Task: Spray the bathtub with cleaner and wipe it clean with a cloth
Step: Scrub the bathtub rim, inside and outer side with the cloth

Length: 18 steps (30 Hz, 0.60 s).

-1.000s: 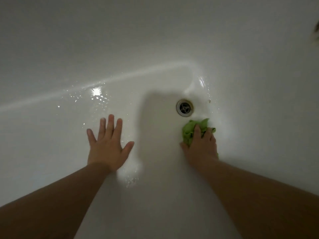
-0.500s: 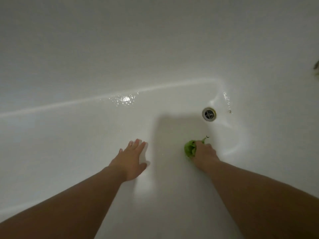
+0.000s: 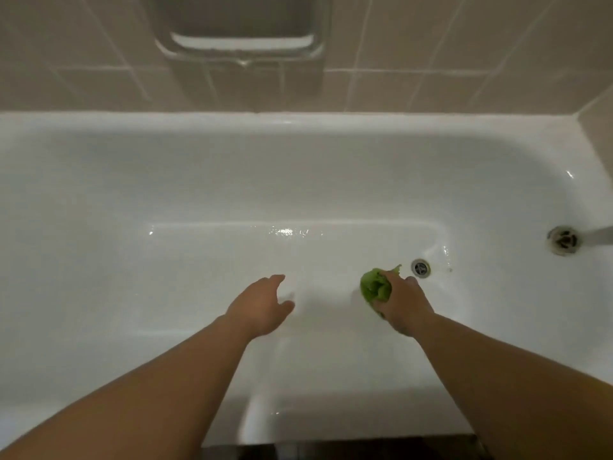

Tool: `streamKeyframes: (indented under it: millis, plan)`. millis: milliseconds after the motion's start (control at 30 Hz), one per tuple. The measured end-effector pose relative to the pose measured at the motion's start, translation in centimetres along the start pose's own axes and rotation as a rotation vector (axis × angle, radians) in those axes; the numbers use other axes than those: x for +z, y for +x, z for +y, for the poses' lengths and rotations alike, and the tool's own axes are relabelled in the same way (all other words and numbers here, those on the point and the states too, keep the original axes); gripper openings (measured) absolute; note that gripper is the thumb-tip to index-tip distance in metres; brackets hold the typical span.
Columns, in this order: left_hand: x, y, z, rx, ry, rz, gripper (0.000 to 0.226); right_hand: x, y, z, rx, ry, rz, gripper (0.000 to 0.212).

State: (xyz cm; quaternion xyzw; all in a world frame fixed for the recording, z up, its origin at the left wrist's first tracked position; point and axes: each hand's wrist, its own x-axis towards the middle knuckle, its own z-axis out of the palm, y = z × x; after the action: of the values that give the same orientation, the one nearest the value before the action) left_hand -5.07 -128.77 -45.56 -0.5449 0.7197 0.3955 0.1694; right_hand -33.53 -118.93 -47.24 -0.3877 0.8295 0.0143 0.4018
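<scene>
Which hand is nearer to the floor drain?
Right. The right hand, gripping the green cloth, is just beside the floor drain; the open left hand is farther away.

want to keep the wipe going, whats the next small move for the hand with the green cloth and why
Probably press the green cloth, bunched in the right hand, back onto the bathtub floor and sweep toward the drain: wet glints remain there. The left hand holds nothing.

Your left hand [image 3: 262,307] is over tub [image 3: 199,180] floor, left of right hand [image 3: 403,305], which holds cloth [image 3: 374,287] just left of drain [image 3: 420,268]. Overflow fitting [image 3: 563,240] is on right end wall; soap dish [image 3: 242,31] in tiled wall [image 3: 431,44] behind tub.
</scene>
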Motion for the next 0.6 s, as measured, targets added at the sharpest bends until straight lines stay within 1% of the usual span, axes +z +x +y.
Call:
streamKeyframes:
  millis: [167,333,433,500,600]
  plan:
    - [-6.4,-9.2,-1.0,-0.036,-0.044,0.056,0.064,-4.7,-8.6,-7.8,-0.085,0.02,0.025,0.073]
    - [-11.0,-17.0,-2.9,-0.037,-0.136,0.114,0.057,-7.3,-16.6,-14.0,-0.134,0.137,0.123,0.071]
    - [-12.9,-20.3,-4.2,-0.03,-0.182,0.136,0.053,-7.7,-20.5,-16.7,-0.149,0.205,0.171,0.071]
    - [-13.9,-21.9,-4.8,-0.021,-0.206,0.16,0.052,-7.7,-22.5,-18.4,-0.198,0.245,0.218,0.07]
    - [-15.7,-23.4,-4.8,0.003,-0.252,0.2,0.051,-8.0,-24.7,-20.7,-0.246,0.338,0.241,0.068]
